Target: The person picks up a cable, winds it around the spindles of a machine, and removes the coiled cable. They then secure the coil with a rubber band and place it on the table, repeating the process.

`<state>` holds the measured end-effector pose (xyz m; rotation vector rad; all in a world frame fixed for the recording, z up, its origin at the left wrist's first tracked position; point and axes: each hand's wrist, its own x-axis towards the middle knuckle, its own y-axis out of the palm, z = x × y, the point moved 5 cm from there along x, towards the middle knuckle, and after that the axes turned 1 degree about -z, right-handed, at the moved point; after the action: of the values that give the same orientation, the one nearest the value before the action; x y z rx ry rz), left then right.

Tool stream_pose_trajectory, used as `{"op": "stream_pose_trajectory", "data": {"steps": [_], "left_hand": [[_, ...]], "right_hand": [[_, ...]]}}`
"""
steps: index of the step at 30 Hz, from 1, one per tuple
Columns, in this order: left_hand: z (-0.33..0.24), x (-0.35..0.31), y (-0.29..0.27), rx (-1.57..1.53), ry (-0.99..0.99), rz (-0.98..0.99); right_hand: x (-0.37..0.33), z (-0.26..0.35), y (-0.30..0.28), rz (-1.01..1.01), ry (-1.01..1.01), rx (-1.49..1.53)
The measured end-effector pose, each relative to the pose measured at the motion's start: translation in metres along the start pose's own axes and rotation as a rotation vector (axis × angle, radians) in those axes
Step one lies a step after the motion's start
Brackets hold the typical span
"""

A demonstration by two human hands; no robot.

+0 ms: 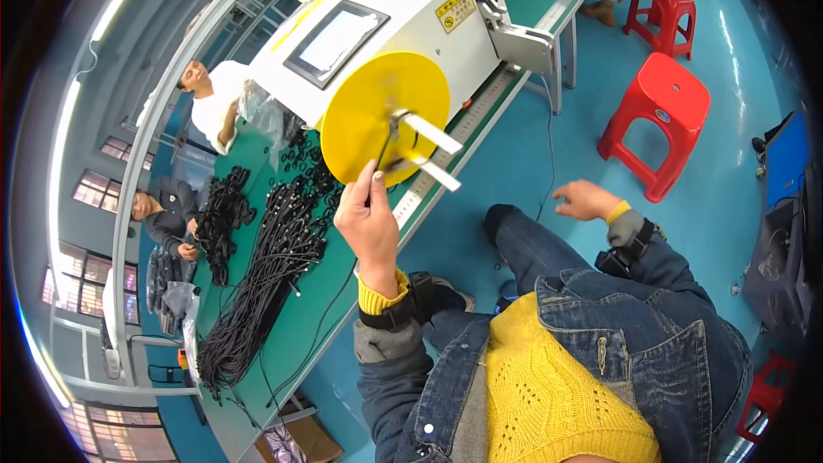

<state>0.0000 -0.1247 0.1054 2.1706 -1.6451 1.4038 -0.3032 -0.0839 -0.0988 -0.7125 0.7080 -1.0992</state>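
Note:
Pinched between the thumb and fingers of my left hand [370, 214] is a black cable [386, 146]. It runs up to the hub of the yellow disc [351, 111] on a white cable-winding machine [411, 4]. Two pale prongs [433, 131] stick out from the disc; the hub area is smeared by motion. From my left wrist a thin stretch of cable trails down over the table edge. Off to the right, above my knee, my right hand [587, 201] hangs in the air with its fingers loosely apart and nothing in them.
The green table [300, 334] carries a long bundle of black cables [266, 283] and a heap of coiled ones [225, 214]. Two people sit across it, one with a clear plastic bag [266, 111]. Red stools [664, 111] and a dark crate [776, 283] stand at the right.

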Motion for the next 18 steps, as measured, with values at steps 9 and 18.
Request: {"op": "stream_pose_trajectory", "data": {"steps": [9,18], "left_hand": [[-0.023,-0.015,-0.010,0.097,0.083,0.010],[-0.020,-0.035,0.008,-0.099,-0.083,0.051]], "right_hand": [[-0.011,0.002,0.007,0.011,0.066,0.023],[-0.002,0.000,0.008,0.017,0.063,0.023]]}}
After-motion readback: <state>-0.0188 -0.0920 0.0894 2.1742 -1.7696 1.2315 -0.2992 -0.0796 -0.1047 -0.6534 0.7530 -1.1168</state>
